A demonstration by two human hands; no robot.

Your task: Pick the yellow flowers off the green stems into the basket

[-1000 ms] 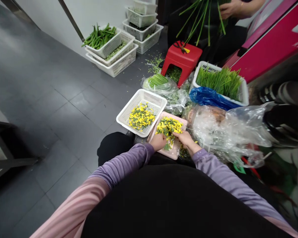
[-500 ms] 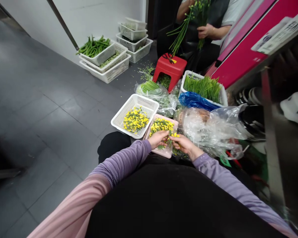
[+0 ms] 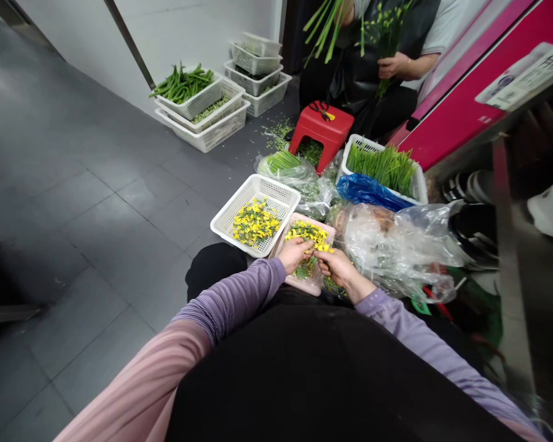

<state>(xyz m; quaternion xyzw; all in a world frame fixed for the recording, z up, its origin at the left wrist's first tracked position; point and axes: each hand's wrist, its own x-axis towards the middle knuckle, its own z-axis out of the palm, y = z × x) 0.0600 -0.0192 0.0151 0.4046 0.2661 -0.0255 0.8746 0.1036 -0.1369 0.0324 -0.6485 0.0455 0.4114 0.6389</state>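
Observation:
Over the pink tray (image 3: 304, 285), my left hand (image 3: 294, 253) is closed, fingers pinched together, but what lies between them is too small to make out. Close beside it, my right hand (image 3: 335, 265) pinches the stem end of a yellow flower (image 3: 323, 247). Yellow flowers with green stems (image 3: 306, 231) fill the upper part of the pink tray. To its left, touching or nearly so, a white perforated basket (image 3: 222, 224) holds a loose heap of yellow flowers (image 3: 255, 223).
A red stool (image 3: 325, 123) with scissors (image 3: 321, 110) stands ahead, before a seated person holding green stems (image 3: 387, 37). Clear plastic bags (image 3: 382, 242) and a basket of green stalks (image 3: 383, 167) lie right. Stacked vegetable baskets (image 3: 212, 132) stand at the wall.
The view has shifted slightly, moving the scene right. My hands stay close together over the pink tray. The other person's hands have moved apart, with long stems now separated from the flowering bunch.

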